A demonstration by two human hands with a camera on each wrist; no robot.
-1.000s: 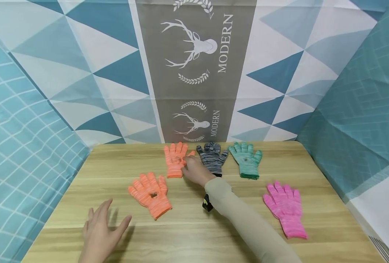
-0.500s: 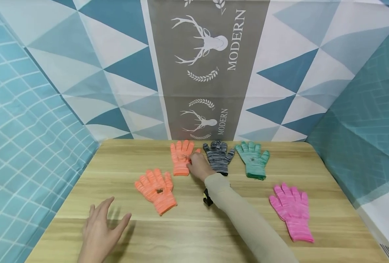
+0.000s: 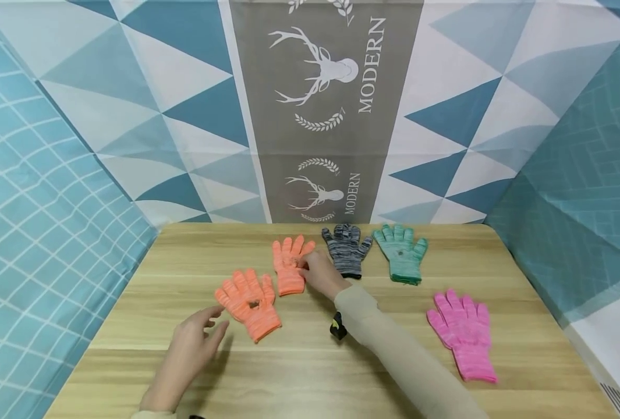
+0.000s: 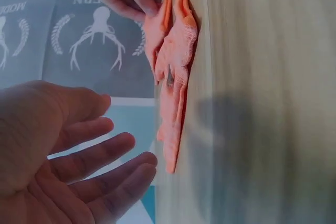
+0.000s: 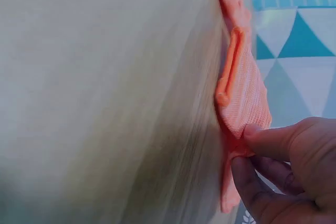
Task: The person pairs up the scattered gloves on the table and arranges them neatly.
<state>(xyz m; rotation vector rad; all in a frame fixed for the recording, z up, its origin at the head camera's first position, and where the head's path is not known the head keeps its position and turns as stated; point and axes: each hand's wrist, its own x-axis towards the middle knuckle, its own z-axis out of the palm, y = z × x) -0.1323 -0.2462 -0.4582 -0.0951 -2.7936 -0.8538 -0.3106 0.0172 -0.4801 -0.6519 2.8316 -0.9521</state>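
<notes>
My right hand [image 3: 324,273] pinches the right edge of an orange knit glove [image 3: 289,270] near the back of the table. In the right wrist view, thumb and index finger grip a fold of this glove [image 5: 249,93], its cuff lifted a little. My left hand [image 3: 194,343] hovers with loosely spread fingers just left of a second orange glove [image 3: 259,320], which lies flat with a dark hole in its palm. The left wrist view shows the fingers [image 4: 113,153] holding nothing, with the orange gloves beyond them.
A grey-black glove [image 3: 346,253] and a green glove [image 3: 401,256] lie along the back edge of the wooden table [image 3: 341,372]. At the right lies a pink glove [image 3: 464,334]. Patterned cloth walls [image 3: 184,116] enclose the back and both sides.
My right hand has drawn the back orange glove slightly toward me, away from the table's back edge. My left hand has moved forward and right, closer to the nearer orange glove.
</notes>
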